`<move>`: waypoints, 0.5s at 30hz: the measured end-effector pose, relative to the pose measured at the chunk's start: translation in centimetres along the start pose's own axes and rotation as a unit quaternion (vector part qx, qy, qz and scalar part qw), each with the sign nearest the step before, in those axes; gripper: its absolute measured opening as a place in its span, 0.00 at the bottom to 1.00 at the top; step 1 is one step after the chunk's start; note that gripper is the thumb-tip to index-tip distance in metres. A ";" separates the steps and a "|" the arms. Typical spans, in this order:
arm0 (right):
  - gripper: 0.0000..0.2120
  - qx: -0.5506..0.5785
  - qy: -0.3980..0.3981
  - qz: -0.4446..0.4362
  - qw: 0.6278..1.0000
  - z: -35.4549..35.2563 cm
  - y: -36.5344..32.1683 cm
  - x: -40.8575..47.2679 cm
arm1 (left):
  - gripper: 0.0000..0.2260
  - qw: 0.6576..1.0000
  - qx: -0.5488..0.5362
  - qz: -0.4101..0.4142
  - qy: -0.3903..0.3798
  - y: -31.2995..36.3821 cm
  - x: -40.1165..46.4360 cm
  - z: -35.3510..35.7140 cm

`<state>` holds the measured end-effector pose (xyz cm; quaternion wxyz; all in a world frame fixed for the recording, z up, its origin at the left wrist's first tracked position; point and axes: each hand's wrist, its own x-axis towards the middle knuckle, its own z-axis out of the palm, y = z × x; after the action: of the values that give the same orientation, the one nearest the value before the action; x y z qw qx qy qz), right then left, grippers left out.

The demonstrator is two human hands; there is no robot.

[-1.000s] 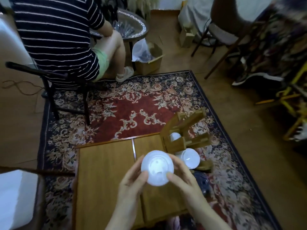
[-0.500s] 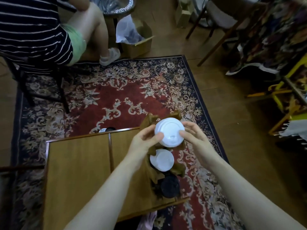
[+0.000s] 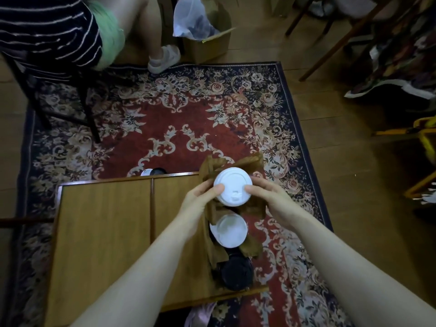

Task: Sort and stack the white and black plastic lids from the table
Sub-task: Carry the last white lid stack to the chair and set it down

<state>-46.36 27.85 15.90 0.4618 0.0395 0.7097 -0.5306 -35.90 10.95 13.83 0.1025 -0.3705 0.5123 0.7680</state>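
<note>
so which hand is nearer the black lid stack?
Left. The left hand sits up-left of the black lid stack; the right hand is up-right, slightly farther. Both hold the white lid.

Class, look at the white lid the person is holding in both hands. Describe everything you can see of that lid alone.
The white lid is a round disc of what looks like thin moulded plastic, with a raised rim and a small embossed tab or sip opening near its near edge. It faces the camera, roughly level. The left hand pinches its left edge and the right hand its right edge. It sits over the far compartment of a brown holder; whether it rests on anything is hidden.
</note>
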 end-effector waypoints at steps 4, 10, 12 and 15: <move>0.30 0.009 -0.034 0.028 0.999 -0.3 0.2 2.2 | 0.16 1.000 -0.024 -0.006 0.007 -0.7 1.3 0.0; 0.18 0.052 -0.066 0.051 0.995 -0.2 1.2 4.1 | 0.20 0.999 -0.037 0.002 0.031 -2.7 2.9 -0.2; 0.19 0.066 -0.073 0.061 0.993 -0.3 1.3 4.5 | 0.21 0.999 -0.041 0.008 0.031 -3.0 3.5 -0.3; 0.20 0.077 -0.073 0.073 0.992 -0.3 1.7 5.4 | 0.22 0.999 -0.040 0.004 0.022 -3.3 4.3 -0.5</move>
<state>-48.73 26.44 10.92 0.5454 0.0881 0.6262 -0.5502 -36.93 11.05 8.49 0.0728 -0.3890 0.4848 0.7800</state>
